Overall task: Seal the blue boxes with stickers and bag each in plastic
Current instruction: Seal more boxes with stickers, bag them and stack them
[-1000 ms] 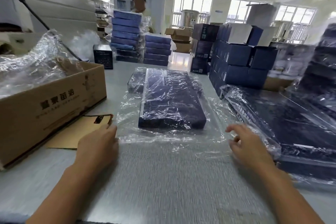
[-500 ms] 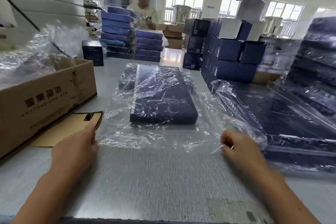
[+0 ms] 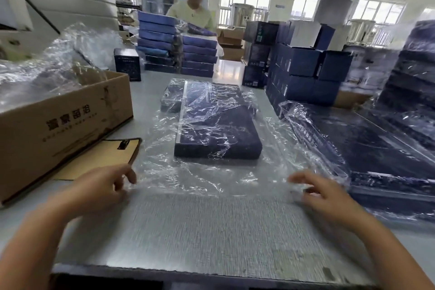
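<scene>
Your left hand (image 3: 101, 187) grip pinches the plastic bag (image 3: 211, 180) by its near-left corner; right hand (image 3: 322, 192) at near-right corner is too blurred, grip can't tell. The blue box (image 3: 219, 129) lies inside on the table (image 3: 211, 231), dead ahead between both hands, long axis away.

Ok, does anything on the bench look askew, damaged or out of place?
Nothing looks spilled or damaged. The blue box lies flat inside its plastic bag, but the bag is heavily crumpled, much wider than the box, and its near end lies loose on the table.
</scene>
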